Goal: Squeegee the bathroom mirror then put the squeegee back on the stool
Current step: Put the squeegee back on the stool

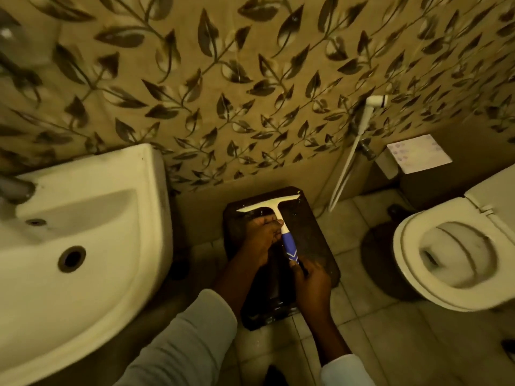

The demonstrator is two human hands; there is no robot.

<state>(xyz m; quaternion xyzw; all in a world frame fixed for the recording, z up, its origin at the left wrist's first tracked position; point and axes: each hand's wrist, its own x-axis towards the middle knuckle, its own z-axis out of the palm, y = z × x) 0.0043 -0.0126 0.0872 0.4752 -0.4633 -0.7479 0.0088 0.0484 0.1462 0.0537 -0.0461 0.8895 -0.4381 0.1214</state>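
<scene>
A squeegee (281, 218) with a white blade and neck and a blue handle lies over the dark brown stool (312, 232) on the floor, blade toward the wall. My left hand (262, 235) grips the white neck just below the blade. My right hand (309, 280) pinches the lower end of the blue handle. Whether the squeegee rests on the stool or hovers just above it cannot be told. The mirror is out of view.
A white washbasin (92, 246) fills the left side. A white toilet (457, 252) with its seat down stands at the right. A white bidet sprayer (365, 115) and hose hang on the leaf-patterned wall. The floor is tiled.
</scene>
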